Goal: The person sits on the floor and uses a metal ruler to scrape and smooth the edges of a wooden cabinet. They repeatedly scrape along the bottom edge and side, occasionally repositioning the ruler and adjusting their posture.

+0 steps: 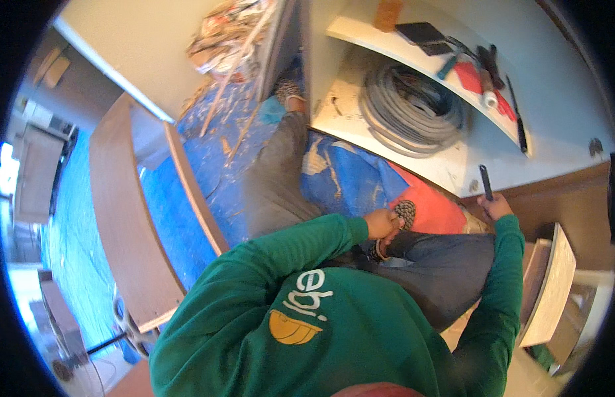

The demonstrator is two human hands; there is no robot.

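My right hand (498, 208) is closed round a slim black tool (485, 180), whose dark shaft sticks up toward the cabinet. Its kind cannot be made out. Low over my folded leg, my left hand (381, 223) has its fingers curled in against my patterned shoe (405, 210). Whether anything is between those fingers is hidden. In front of me stands an open white cabinet. A thick coil of grey cable (413, 112) lies on its bottom. On the shelf (360, 31) above are a hammer-like tool (446, 66), a white-and-red tube (487, 92) and a long dark rod (518, 119).
A blue sheet (208, 165) strewn with wood scraps covers the floor. A wooden frame (122, 198) stands at my left, and a heap of torn scrap (228, 40) is at the far left. A red cloth (430, 208) lies below the cabinet. Boards (549, 284) lean at my right.
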